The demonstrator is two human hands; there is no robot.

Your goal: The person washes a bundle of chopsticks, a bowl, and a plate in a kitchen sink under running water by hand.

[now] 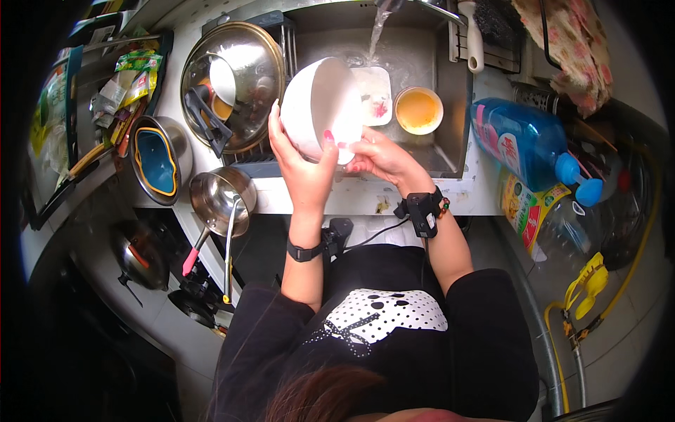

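A white bowl [321, 105] is tilted on its side above the near left part of the steel sink [316, 50]. My left hand [303, 163] holds it, fingers around the outside and thumb at the rim. At the bowl's lower right edge, my right hand [382, 158] pinches a small white part; whether it belongs to the bowl cannot be told. Behind them in the sink lies a white rectangular dish [375, 95] with a reddish mark. To its right sits a small cup [419, 111] of cloudy orange liquid. Water [377, 31] runs from the faucet at the back.
A glass pot lid [232, 68] leans on a rack left of the sink. Steel pans, including a saucepan [219, 198], stand at the counter's left edge. On the right lies a blue detergent bottle [519, 140]. A white-handled utensil [473, 42] hangs at back right.
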